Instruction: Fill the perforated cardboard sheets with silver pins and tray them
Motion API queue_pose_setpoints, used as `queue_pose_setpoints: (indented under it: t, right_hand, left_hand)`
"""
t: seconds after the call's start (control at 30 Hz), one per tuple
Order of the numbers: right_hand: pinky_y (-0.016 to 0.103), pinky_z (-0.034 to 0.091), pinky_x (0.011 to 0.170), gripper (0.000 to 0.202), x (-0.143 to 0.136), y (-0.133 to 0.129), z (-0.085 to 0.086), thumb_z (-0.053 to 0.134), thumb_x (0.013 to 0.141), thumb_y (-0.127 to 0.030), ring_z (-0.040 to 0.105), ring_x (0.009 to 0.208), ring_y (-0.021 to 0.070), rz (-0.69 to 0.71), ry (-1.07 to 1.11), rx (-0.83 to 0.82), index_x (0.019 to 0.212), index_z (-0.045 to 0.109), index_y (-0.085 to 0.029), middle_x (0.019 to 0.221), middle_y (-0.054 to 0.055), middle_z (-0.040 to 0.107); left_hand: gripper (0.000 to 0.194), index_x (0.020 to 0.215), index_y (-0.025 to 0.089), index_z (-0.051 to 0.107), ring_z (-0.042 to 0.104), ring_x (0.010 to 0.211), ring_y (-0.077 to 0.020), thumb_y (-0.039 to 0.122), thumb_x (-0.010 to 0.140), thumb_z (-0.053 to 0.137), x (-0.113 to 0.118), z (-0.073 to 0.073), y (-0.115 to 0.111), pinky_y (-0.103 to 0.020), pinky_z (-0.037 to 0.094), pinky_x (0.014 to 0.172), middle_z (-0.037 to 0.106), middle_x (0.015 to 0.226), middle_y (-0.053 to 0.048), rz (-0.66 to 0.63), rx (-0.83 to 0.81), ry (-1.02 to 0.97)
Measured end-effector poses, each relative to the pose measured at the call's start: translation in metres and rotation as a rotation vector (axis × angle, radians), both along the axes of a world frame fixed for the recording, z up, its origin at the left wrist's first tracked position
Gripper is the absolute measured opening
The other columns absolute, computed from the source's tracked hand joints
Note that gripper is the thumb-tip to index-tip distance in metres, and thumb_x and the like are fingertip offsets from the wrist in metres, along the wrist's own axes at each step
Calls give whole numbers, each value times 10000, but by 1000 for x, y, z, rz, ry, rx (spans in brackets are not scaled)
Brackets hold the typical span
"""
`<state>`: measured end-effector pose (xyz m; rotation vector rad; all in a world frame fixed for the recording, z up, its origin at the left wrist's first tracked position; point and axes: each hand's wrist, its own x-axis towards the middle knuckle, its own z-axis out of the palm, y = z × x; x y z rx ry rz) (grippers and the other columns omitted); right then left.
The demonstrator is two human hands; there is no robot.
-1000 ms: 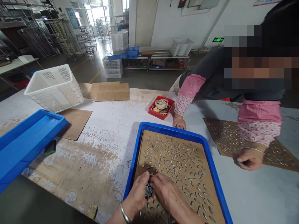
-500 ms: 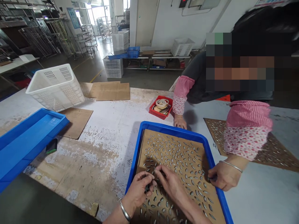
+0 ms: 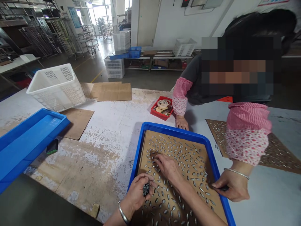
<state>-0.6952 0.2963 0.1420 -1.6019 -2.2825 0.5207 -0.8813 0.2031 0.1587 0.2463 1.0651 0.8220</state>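
Note:
Cupped around a cluster of small dark, shiny metal pieces (image 3: 146, 189), my left hand (image 3: 138, 190) hangs over the near left part of a blue tray (image 3: 174, 130). My right hand (image 3: 169, 168) reaches over the tray, fingertips together and down at the cardboard sheet (image 3: 154, 135) inside it; what they pinch, if anything, is hidden. Small leaf-shaped silvery pieces (image 3: 193, 180) lie spread in loose rows across the sheet. At the tray's right rim, another person's hand (image 3: 231, 185) holds a small dark piece; that person's other hand (image 3: 182, 122) rests on the table beyond the tray.
A red box (image 3: 162, 108) with a tape roll stands behind the tray. On the left are a white basket (image 3: 56, 88), an empty blue tray (image 3: 30, 138) and cardboard sheets (image 3: 114, 91). Another sheet (image 3: 277, 153) with pieces lies right, under the other person's sleeve (image 3: 246, 135).
My right hand has moved away from my left hand, forward onto the sheet. My left hand has opened slightly, showing the cluster. The other person's near hand has shifted slightly right and nearer.

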Motion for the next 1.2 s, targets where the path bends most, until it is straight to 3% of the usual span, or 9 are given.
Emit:
queue_pose_setpoints:
  t: [0.1,0.23,0.33,0.43,0.57,0.67,0.77,0.93,1.2]
  right_hand:
    - [343,547,752,307,5,-31,16,404,1049,-408,706,865,230,-81,169,53,1035,653,-229,976,75,730]
    - [295,558,710,325,1,-82,38,448,1043,-480,700,795,194,-62,335,-79,938,662,-259,889,40,715]
    - [281,563,694,317,-1,-105,43,476,1030,-499,697,780,190,-107,405,-121,952,681,-270,869,31,710]
    - [281,563,705,322,2,-113,39,498,1021,-508,692,776,192,-146,450,-114,922,693,-271,855,22,713]
    - [287,554,717,323,12,-103,27,494,1023,-482,693,797,200,-166,433,-106,906,691,-255,868,35,720]
    - [315,543,736,307,15,-76,17,450,1026,-414,703,823,218,-200,298,-31,930,677,-231,914,57,723]
    - [324,523,708,284,8,-43,11,427,1026,-332,704,824,227,-189,76,-63,961,677,-213,963,71,717]
    - [310,490,713,271,-17,-9,16,430,1050,-287,715,886,232,-221,-236,-190,1003,685,-206,1053,88,721]
    - [317,450,740,273,-29,1,24,407,1051,-238,706,973,269,-197,-399,-268,1053,663,-142,1076,141,701]
  left_hand:
    - [420,959,199,633,496,589,-107,511,700,745,2,4,0,-230,259,538,684,794,-24,-40,48,61]
    - [412,923,228,529,457,529,-92,572,783,707,11,6,-4,-222,193,480,613,684,34,-114,162,84]
    - [487,830,224,492,434,498,-78,642,772,736,21,-1,-8,-221,178,461,553,631,54,-138,221,51]
    - [522,770,192,559,390,484,-67,628,677,831,28,-7,-9,-230,196,469,533,594,50,-93,187,69]
    - [521,791,155,674,433,540,-73,569,585,913,28,-5,-6,-231,243,510,564,627,24,-29,116,59]
    - [498,817,156,717,460,573,-79,498,540,951,25,-1,-5,-227,260,538,593,656,17,-8,64,52]
    - [504,782,161,718,443,551,-77,493,492,963,22,-1,-8,-230,231,523,576,625,28,24,42,80]
    - [535,781,166,714,454,566,-81,505,454,968,17,-6,-16,-225,224,526,596,640,23,45,-13,109]
    - [498,769,162,698,451,562,-80,495,497,951,9,-7,-20,-226,237,515,602,639,26,43,9,107]
